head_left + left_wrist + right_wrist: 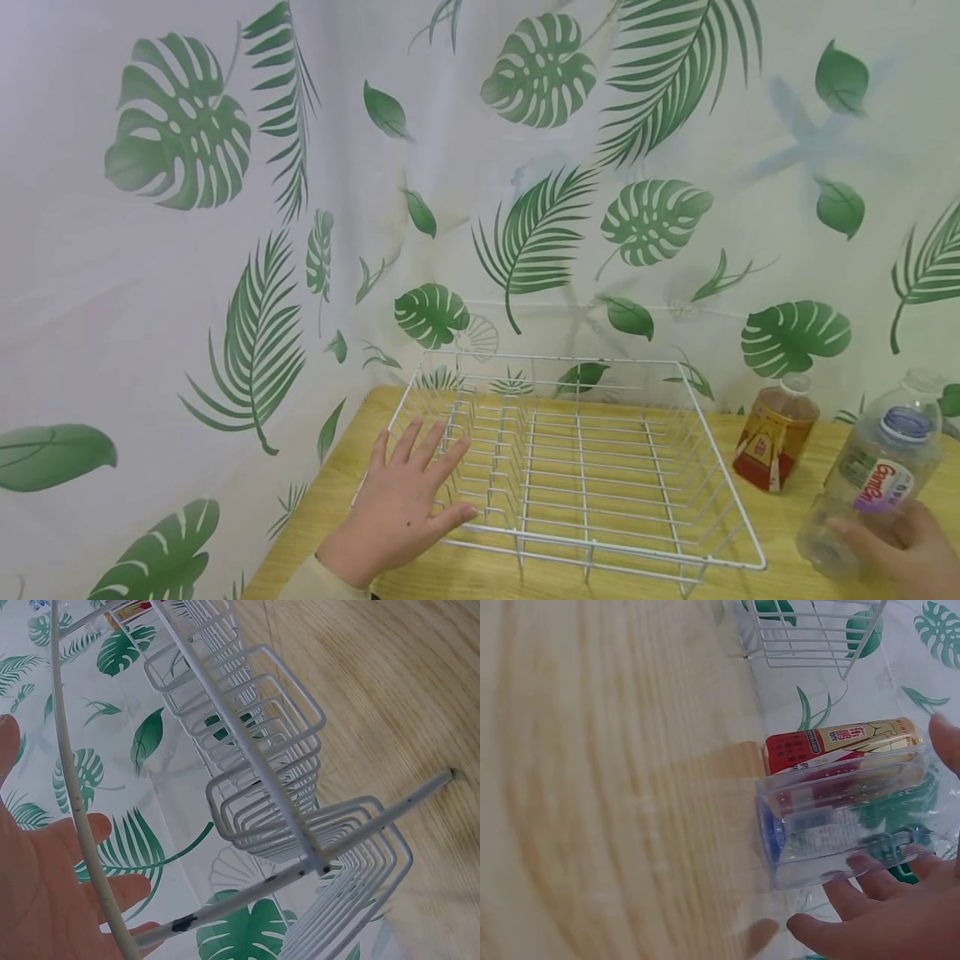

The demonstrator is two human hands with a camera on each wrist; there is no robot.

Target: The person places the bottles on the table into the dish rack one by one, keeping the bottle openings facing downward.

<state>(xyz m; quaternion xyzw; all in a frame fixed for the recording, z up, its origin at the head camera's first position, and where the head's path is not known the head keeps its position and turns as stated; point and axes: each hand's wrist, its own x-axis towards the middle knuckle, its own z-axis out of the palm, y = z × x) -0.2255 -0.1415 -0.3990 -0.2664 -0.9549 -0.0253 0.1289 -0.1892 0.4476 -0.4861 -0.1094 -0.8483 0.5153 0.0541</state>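
A white wire dish rack (588, 546) stands on the wooden table. Over its left side the left hand (401, 512) is spread, fingers apart; in the left wrist view that hand (52, 885) shows beyond the rack's wire rim (75, 802). At the right, the right hand (900, 546) is close against a clear plastic bottle (888, 479) with a white and purple label. In the right wrist view its thumb (945, 742) and loosely extended fingers (855, 900) lie on opposite sides of a clear bottle (810, 825). Contact is hard to make out there.
A bottle of reddish-brown drink (776, 433) with a yellow and red label stands between the rack and the clear bottles. Behind the labelled bottle rises another clear bottle neck (924, 383). A leaf-printed white sheet (465, 208) hangs along the table's back and left sides.
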